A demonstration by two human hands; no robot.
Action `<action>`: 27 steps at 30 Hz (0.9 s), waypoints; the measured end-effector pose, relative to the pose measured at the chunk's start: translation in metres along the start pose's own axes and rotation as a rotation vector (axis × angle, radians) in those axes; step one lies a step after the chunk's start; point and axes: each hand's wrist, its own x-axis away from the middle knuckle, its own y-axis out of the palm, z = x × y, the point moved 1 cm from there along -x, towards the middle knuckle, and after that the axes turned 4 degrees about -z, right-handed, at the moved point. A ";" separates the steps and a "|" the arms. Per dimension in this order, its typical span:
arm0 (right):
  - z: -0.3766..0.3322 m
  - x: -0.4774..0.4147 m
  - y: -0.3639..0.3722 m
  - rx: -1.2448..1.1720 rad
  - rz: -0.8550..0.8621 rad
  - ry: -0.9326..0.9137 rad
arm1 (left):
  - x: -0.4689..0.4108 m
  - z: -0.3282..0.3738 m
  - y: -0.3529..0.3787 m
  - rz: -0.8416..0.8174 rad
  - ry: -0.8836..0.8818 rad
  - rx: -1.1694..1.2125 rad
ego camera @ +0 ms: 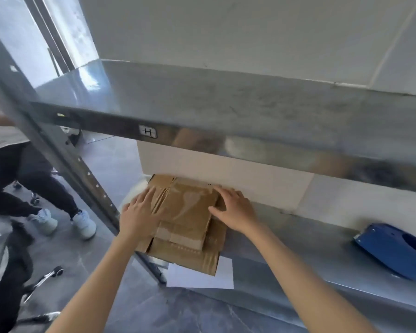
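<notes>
A stack of flattened brown cardboard boxes (186, 219) lies at the left end of the lower metal shelf (298, 241), against the white wall. My left hand (139, 212) rests flat on the stack's left edge with fingers spread. Over on the stack's right side, my right hand (235, 209) lies with fingers straight, the thumb pointing left across the cardboard. Neither hand curls round anything.
An upper metal shelf (226, 111) overhangs the stack. A blue tape dispenser (394, 251) sits on the lower shelf at right. White paper (202, 277) sticks out under the stack's front. A shelf post (65, 162) stands left; beyond it a person's legs (34, 188) and a wheeled chair base.
</notes>
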 end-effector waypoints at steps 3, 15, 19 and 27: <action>-0.015 0.001 0.020 -0.045 0.013 0.091 | -0.026 -0.022 0.003 -0.067 0.053 0.020; -0.029 -0.005 0.058 -0.026 0.052 0.250 | -0.070 -0.049 0.028 -0.278 0.058 0.212; -0.032 -0.009 0.063 -0.039 0.102 0.271 | -0.078 -0.053 0.029 -0.296 0.027 0.250; -0.041 -0.008 0.057 -0.135 0.195 0.269 | -0.073 -0.048 0.019 -0.232 -0.033 0.448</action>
